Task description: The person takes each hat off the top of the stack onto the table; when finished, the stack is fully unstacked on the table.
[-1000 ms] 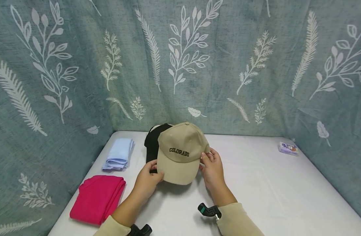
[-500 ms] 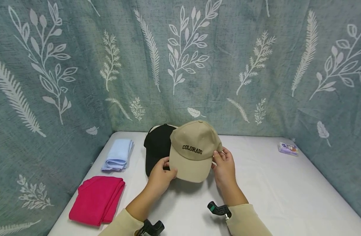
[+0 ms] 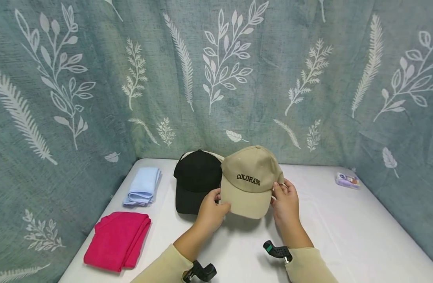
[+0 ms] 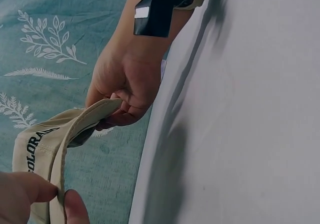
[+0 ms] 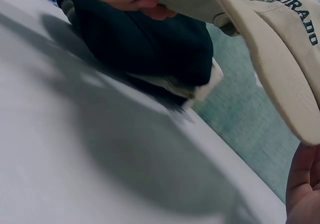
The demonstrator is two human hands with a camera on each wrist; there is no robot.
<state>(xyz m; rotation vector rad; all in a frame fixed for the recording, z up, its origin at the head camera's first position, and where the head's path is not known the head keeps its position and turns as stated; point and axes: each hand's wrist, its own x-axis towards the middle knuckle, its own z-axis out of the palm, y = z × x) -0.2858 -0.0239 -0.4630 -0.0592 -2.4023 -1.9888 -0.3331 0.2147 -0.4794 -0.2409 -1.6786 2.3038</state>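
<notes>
A beige baseball cap [image 3: 248, 202] with COLORADO lettering is held above the table, its brim toward me. My left hand [image 3: 210, 212] pinches the brim's left edge between thumb and fingers; the left wrist view shows this pinch at the lower left. At the cap's right side, my right hand [image 3: 286, 202] grips the edge where brim and crown meet. Just left of the beige cap, a black baseball cap [image 3: 196, 173] rests on the table, its lower right partly hidden by my left hand. Behind the black cap, a cream edge of something shows.
A folded light blue cloth [image 3: 143, 184] and a folded pink garment [image 3: 117, 239] lie on the left of the white table [image 3: 343, 236]. Near the far right corner sits a small purple and white packet [image 3: 347, 180]. A patterned curtain [image 3: 258, 118] hangs around the table.
Both hands have carried the beige cap to the right, from in front of the black cap to beside it. More of the black cap now shows.
</notes>
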